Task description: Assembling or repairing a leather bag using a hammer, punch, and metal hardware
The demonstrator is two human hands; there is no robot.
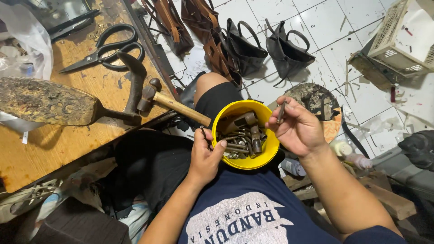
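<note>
In the head view, a yellow bowl (266, 151) full of rusty metal punches and bolts (242, 138) is seen resting on the person's lap. The left hand (205, 158) is laid on the bowl's near-left rim, fingers curled together, the thumb reaching over the metal pieces. Just right of the bowl, the right hand (296, 129) is held up, with a small dark metal pin (281, 112) pinched between thumb and forefinger. Left of the bowl, a wooden-handled hammer (174, 103) is laid on a wooden workbench (68, 144), its handle end touching the bowl's rim; black scissors (106, 49) lie farther back. Beyond the bowl, leather bags (246, 45) stand on the tiled floor
</note>
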